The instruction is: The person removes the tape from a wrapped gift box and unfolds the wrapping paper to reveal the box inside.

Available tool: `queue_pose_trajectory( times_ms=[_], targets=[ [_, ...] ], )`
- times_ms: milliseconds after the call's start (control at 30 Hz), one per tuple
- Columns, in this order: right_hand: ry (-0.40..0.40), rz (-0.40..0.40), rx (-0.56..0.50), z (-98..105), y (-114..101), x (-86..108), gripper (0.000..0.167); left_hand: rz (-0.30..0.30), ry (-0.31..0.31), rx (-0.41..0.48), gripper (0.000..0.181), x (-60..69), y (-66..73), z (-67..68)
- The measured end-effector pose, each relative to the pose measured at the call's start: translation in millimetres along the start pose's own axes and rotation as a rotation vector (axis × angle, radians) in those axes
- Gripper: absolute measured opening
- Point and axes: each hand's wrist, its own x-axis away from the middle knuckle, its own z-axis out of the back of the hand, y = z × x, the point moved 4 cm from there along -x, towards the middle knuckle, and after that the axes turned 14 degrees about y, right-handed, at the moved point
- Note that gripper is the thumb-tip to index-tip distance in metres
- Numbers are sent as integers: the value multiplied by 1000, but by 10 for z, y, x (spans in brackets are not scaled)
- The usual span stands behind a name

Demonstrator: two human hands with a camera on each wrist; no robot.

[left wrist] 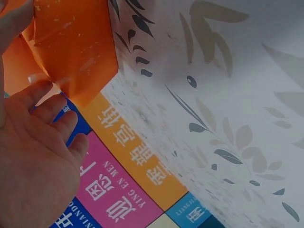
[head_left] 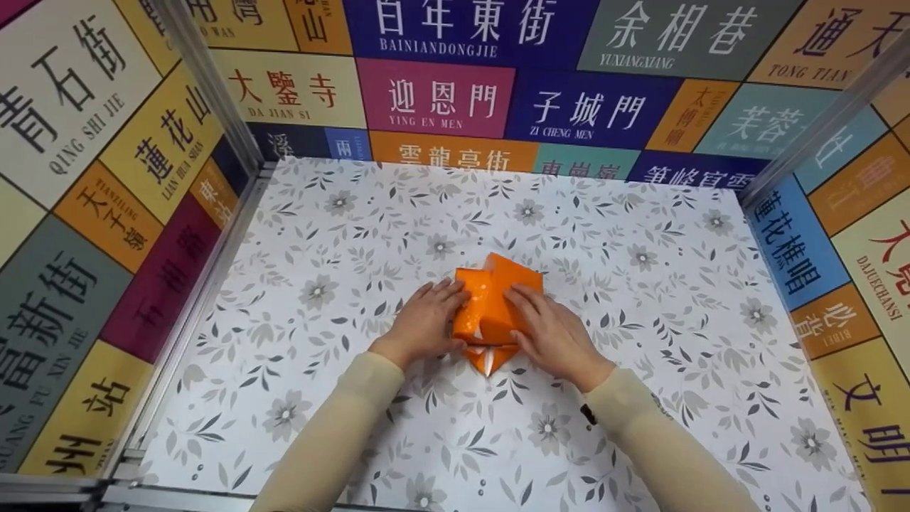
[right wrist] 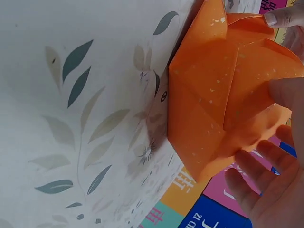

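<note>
An orange folded-paper piece (head_left: 508,306) with pale flecks stands on the tabletop between both hands. Two raised sections and a pointed, split flap at the near side show in the head view. My left hand (head_left: 426,323) holds its left side, with fingertips at the edge and the thumb lower down. On the opposite side, my right hand (head_left: 558,338) grips the paper, fingers along the outer face. From the right wrist, the thumb presses on a crease of the orange paper (right wrist: 204,109) while the fingers lie along its far side. The paper's inside is mostly hidden.
White cloth with grey flowers and leaves covers the table (head_left: 320,235). Colourful panels with Chinese lettering (head_left: 434,96) rise at the back and both sides, joined by metal corner posts (head_left: 213,78). A small dark object (head_left: 589,414) lies beside the right sleeve.
</note>
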Motion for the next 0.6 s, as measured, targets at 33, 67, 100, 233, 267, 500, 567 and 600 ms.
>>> queue_pose_trajectory(
  times_ms=[33,67,100,233,267,500,567,600],
  targets=[
    [11,13,-5,12,7,1,69,0,-2,7,89,-6,9,0],
    [20,26,-11,22,14,2,71,0,-2,13,88,-12,15,-2],
    [28,39,-17,34,18,1,74,0,-4,15,87,-17,20,-4],
    [29,79,-21,68,30,-2,79,12,-13,20,88,-22,18,-10],
    [27,79,-24,76,33,-2,78,16,-16,21,88,-19,14,-12],
    [41,41,-37,175,83,19,61,27,-18,24,88,-2,1,-17],
    [68,37,-34,228,110,33,57,26,-18,22,87,-13,16,-20],
    [86,37,-31,256,123,40,53,24,-20,21,87,-22,25,-24]
  ],
)
